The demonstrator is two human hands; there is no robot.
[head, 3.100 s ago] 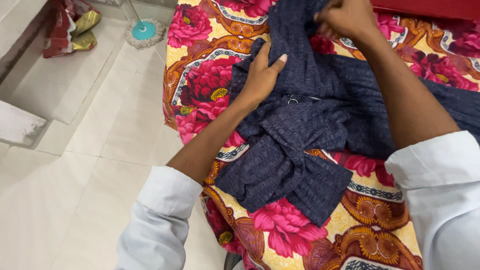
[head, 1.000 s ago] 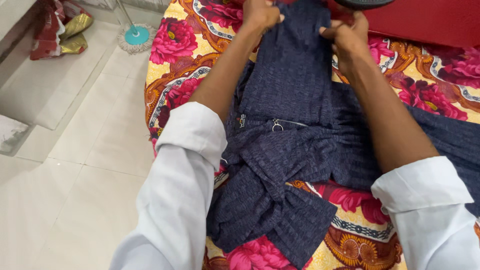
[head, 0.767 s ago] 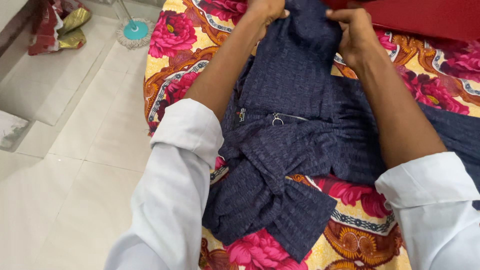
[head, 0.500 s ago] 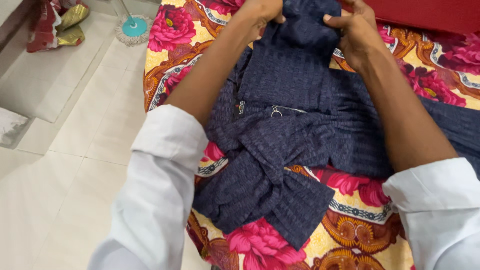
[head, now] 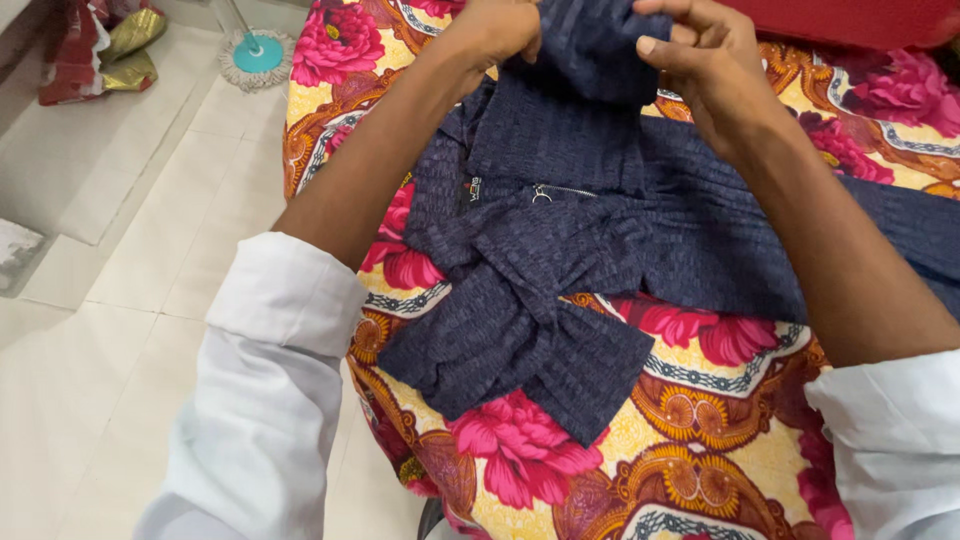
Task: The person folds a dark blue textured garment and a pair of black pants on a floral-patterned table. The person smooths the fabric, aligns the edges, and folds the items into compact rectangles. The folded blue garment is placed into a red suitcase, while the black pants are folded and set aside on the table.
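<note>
A dark navy ribbed garment (head: 560, 260) with a small metal zip lies on a bed covered by a yellow sheet with big pink flowers (head: 700, 450). Its sleeves are folded across each other near the bed's front edge. My left hand (head: 495, 28) grips the garment's far end at the top of the view. My right hand (head: 705, 60) pinches the same raised fold from the other side. Both forearms reach out of rolled white sleeves.
A red cloth (head: 850, 15) lies at the far right of the bed. Pale tiled floor (head: 120, 300) runs along the left. A teal-centred mop head (head: 258, 55) and a pile of red and gold fabric (head: 95, 50) sit on the floor at top left.
Both hands have gone to the garment's far end and lifted it, drawing the fold back toward me. The view has shifted so the bed sits more to the right.
</note>
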